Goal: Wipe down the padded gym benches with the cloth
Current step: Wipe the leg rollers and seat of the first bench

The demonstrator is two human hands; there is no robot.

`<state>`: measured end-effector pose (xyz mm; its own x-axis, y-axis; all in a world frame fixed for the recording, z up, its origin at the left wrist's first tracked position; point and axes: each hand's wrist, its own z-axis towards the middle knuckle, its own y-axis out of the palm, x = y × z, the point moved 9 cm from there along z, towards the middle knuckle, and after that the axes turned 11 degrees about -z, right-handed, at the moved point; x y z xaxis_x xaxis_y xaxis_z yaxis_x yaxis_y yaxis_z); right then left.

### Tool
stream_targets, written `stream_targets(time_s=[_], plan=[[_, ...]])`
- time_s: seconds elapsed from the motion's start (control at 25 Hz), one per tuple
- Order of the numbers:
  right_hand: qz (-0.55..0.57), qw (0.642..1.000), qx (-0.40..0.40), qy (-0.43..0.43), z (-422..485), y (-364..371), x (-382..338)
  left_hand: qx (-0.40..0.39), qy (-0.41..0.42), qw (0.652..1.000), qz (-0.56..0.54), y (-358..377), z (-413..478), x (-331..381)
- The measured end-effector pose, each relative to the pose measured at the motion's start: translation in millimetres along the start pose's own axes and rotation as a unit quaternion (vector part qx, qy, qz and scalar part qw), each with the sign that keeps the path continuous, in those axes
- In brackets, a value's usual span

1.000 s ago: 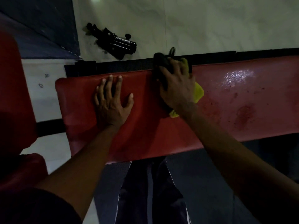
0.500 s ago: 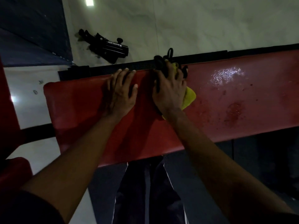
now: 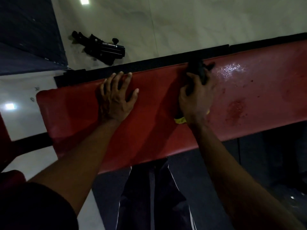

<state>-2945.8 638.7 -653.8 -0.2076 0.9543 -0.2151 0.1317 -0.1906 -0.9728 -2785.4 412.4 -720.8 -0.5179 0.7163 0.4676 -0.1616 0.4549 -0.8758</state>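
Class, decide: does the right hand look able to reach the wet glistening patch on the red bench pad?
Probably yes. The right hand, gripping a black object over the yellow cloth, sits close beside the wet patch; only bare red bench pad lies between.

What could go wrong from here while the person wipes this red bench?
1. The right hand grips a black object over the yellow cloth; little cloth shows, so it may wipe poorly.
2. The wet patch and stains lie beyond that hand and could be missed.
3. The left hand rests flat on the bench and might slip on a wet pad.
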Motion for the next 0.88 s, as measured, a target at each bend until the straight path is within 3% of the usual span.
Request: stream_targets(time_s=[0.2,0.36,0.44,0.52,0.6,0.76,0.88], plan=[[0.017,0.971,-0.08,-0.223,-36.2,17.6,-66.0,0.009,0.003,1.0,0.014,-1.0,0.2,1.9],[0.125,0.975,-0.137,-0.12,-16.9,-3.4,4.8,0.011,0.001,1.0,0.011,-1.3,0.4,-0.1],[0.044,0.984,-0.154,-0.079,-16.5,-7.9,45.9,0.008,0.004,1.0,0.01,-0.7,0.9,1.4],[-0.035,0.993,-0.109,-0.038,-21.7,-24.7,72.1,0.009,0.005,1.0,0.0,-1.7,0.2,1.4],[-0.029,0.998,-0.052,-0.015,-37.7,-36.4,68.5,0.023,0.011,0.999,-0.019,-5.1,0.5,3.9],[-0.05,0.992,-0.116,-0.002,-81.3,18.4,28.3,0.008,0.081,0.995,-0.063,3.5,5.2,42.3],[-0.071,0.995,-0.061,0.027,-55.9,29.8,20.1,-0.016,0.068,0.996,-0.047,14.0,15.2,51.1]])
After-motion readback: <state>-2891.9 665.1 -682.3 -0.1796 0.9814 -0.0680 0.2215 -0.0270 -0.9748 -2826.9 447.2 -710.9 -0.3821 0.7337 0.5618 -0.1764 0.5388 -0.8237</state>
